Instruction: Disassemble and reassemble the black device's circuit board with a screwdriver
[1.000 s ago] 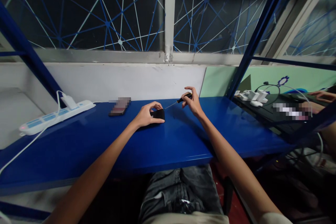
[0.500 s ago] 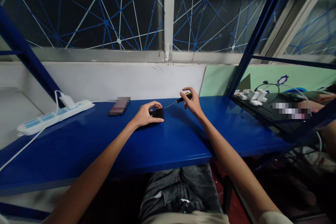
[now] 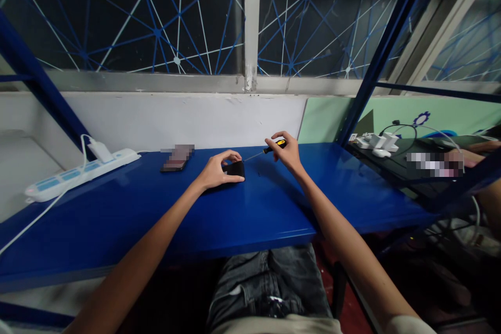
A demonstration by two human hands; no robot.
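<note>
A small black box-like object (image 3: 235,168) rests on the blue table (image 3: 242,214), and my left hand (image 3: 217,171) is closed around its left side, fingers behind and thumb in front. What kind of object it is, I cannot make out. In my right hand (image 3: 287,152) is a screwdriver (image 3: 279,144) with a black and yellow handle, pinched between thumb and fingers. Its thin metal shaft slants down to the left, and the tip meets the upper right edge of the black object. A tiny dark speck (image 3: 259,174) lies on the table just right of it.
At the left is a white power strip (image 3: 82,175) with a plugged-in charger (image 3: 100,150). A phone (image 3: 177,159), partly blurred, lies near the wall. Past the blue post at right are white adapters (image 3: 381,142), cables and another person's hand (image 3: 457,163).
The screwdriver handle has turned slightly in my right hand, showing more yellow, and the fingers have shifted a little. My left hand and the black object stay in place.
</note>
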